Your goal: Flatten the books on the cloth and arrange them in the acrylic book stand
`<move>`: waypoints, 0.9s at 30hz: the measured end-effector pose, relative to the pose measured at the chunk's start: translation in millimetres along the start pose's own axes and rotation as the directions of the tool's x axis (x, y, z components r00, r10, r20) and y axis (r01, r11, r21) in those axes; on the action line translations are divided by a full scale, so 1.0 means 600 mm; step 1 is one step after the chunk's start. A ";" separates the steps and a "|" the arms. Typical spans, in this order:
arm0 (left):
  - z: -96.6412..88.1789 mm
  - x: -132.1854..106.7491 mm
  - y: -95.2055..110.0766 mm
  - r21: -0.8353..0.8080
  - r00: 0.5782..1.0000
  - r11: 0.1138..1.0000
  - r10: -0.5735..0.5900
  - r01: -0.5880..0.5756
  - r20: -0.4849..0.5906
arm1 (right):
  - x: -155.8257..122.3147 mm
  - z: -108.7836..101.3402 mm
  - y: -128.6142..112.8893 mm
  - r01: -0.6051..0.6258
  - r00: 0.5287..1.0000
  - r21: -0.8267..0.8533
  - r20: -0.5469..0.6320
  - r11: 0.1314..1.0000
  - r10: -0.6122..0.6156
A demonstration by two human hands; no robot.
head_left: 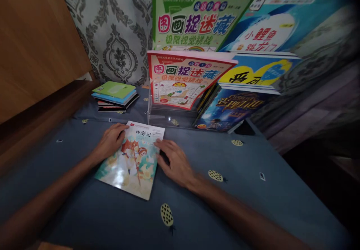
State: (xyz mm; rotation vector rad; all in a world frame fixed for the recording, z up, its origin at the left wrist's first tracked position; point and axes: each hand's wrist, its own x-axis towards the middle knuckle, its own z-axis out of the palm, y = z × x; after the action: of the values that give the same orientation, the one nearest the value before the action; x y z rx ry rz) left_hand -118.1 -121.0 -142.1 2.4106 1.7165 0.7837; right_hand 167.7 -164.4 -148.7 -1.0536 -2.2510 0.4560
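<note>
A thin picture-covered book (137,156) lies at a slant on the dark blue cloth, its glossy front cover facing up. My left hand (111,140) grips the upper left edge, fingers curled at the corner. On the opposite side, my right hand (174,161) holds the right edge, its fingertips on the cover and the thumb lower down along the side. The undersides of both hands are hidden.
Behind the book, a clear stand (171,115) carries several upright children's books, including a red-bordered one (182,81) and a dark blue one (233,105). A small stack of books (114,92) lies at the back left. Wooden furniture (36,47) borders the left side.
</note>
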 end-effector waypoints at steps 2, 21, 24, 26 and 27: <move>-0.006 0.009 -0.003 0.027 0.999 1.000 0.013 -0.014 0.047 | -0.012 0.002 -0.026 0.023 0.999 0.019 0.036 1.000 -0.024; -0.004 -0.031 0.214 0.478 0.922 0.843 0.049 -0.244 0.385 | 0.014 0.013 0.042 -0.268 0.928 0.418 -0.131 0.868 0.349; -0.013 -0.028 0.221 0.496 0.918 0.833 0.035 -0.245 0.395 | 0.013 0.015 0.041 -0.254 0.926 0.460 -0.139 0.851 0.352; -0.018 -0.028 0.221 0.488 0.919 0.838 0.038 -0.244 0.393 | 0.014 0.014 0.041 -0.248 0.928 0.476 -0.135 0.844 0.349; -0.020 -0.027 0.221 0.478 0.918 0.844 0.042 -0.244 0.394 | 0.014 0.013 0.040 -0.249 0.928 0.480 -0.130 0.841 0.348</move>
State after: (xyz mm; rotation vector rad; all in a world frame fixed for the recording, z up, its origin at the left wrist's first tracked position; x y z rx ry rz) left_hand -13.4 -187.1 -91.2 2.8053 1.7631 -0.1815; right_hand 172.3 -143.2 -164.4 -1.1381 -1.6725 0.9116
